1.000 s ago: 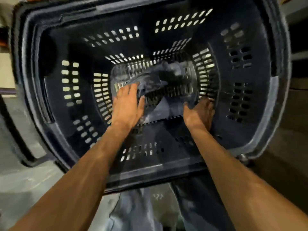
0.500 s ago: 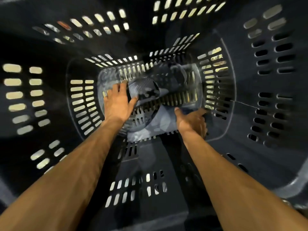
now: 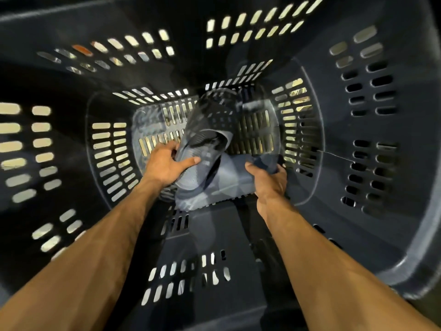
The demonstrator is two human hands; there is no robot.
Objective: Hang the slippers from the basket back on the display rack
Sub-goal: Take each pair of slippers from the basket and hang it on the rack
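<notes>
- the left hand (image 3: 164, 164) grips a dark grey-blue rubber slide slipper (image 3: 205, 142), with the thumb pressed across its face and the fingers curled behind its edge. the slipper stands tilted, rising away from that hand toward the far wall.
- the right hand (image 3: 268, 180) is closed round the near corner of a second, paler grey-blue slide slipper (image 3: 229, 180). this one lies flat between the two hands, under the first slipper and touching it.
- both slippers sit at the bottom of a deep, dark slotted plastic basket (image 3: 334, 223), whose walls rise around both forearms. the display rack is not in view.
- what could go wrong: each hold is on an edge, not the strap, so a smooth rubber slipper could pivot out of the fingers on the way up and drop back in.
- the tilted slipper's far end sits close to the slotted floor beyond the left hand, and i judge a quick pull could snag it there.
- the picture is smeared, so i cannot tell whether the pair is joined. if it is, lifting the hands apart would tug one slipper loose.
- count: two slippers, one basket, two hands, each holding one slipper.
</notes>
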